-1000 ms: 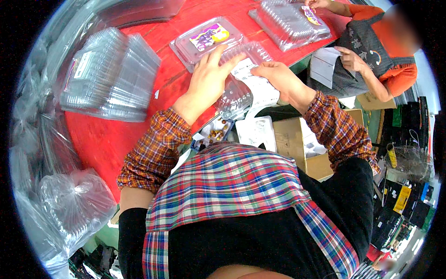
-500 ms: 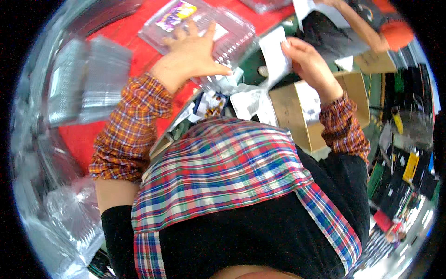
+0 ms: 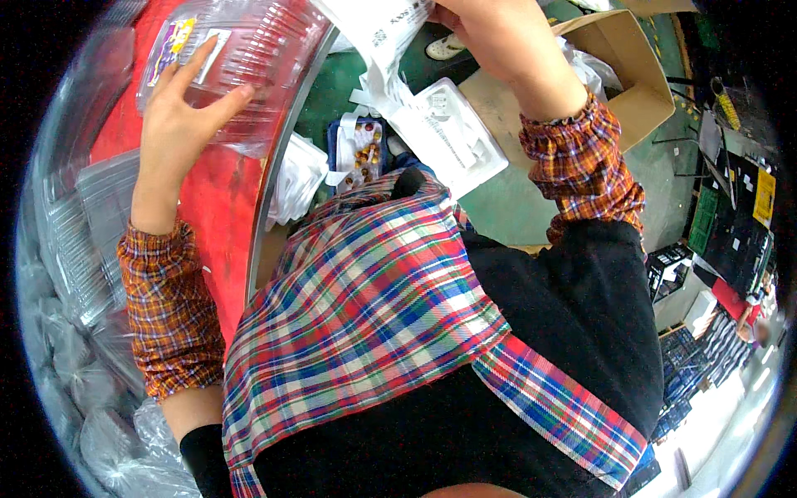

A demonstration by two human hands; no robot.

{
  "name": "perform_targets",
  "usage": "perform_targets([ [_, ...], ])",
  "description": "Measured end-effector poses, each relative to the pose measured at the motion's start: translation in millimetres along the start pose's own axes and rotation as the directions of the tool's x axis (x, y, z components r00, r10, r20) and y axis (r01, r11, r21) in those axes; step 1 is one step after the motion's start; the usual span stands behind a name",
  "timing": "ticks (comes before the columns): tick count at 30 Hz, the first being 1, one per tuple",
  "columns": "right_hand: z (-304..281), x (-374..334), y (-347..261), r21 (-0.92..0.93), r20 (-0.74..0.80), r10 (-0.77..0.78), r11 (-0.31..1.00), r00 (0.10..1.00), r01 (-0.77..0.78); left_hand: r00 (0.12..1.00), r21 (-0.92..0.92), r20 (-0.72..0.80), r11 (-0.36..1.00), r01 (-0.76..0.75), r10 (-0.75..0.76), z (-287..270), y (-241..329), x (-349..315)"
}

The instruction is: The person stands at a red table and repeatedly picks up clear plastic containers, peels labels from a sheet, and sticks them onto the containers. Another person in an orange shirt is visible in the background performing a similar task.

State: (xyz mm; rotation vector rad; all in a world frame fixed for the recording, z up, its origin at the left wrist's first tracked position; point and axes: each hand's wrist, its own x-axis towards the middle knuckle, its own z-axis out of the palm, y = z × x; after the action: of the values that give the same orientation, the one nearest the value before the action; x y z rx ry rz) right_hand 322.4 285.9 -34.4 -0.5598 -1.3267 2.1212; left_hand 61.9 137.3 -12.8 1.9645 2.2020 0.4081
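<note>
My left hand (image 3: 176,120) lies with fingers spread on a clear plastic clamshell box (image 3: 266,50) at the far left, on the red tabletop. The box bears a purple and yellow label (image 3: 172,51) and a small white sticker (image 3: 213,56), which my fingers touch. Beyond the table's edge, my right hand (image 3: 494,41) is closed on a long white strip of label paper (image 3: 382,33), printed in black. The strip hangs down toward a shallow white tray (image 3: 461,149). My right fingertips are partly cut off by the top of the view.
Stacked clear plastic lids or boxes (image 3: 70,241) stand left of the red table (image 3: 220,216). Folded white paper (image 3: 296,174) and a blue tray of small brown and yellow pieces (image 3: 361,149) sit near my apron. A cardboard box (image 3: 639,83) stands right of my right hand.
The view has turned, so the table and clamshell box appear farther left. My right hand appears higher in view, still holding the paper, with more of the strip visible. My left hand stays on the box.
</note>
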Motion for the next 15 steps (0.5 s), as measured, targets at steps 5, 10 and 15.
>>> perform_targets([
  [5,6.7,3.1,-0.7,-0.075,0.068,-0.012,0.997,0.998,0.017,0.992,0.062,-0.039,0.99,0.125,-0.123,-11.4,-11.2,-4.3],
  [10,5.6,18.7,14.7,-0.148,0.053,0.025,0.989,0.998,-0.016,0.924,-0.297,-0.129,0.903,0.31,-0.36,-29.5,-13.7,-2.7],
  [15,-17.4,41.2,81.5,-0.081,0.12,0.051,0.996,0.992,-0.042,0.8,-0.088,-0.569,0.981,0.173,-0.192,-139.6,-11.5,-19.3],
])
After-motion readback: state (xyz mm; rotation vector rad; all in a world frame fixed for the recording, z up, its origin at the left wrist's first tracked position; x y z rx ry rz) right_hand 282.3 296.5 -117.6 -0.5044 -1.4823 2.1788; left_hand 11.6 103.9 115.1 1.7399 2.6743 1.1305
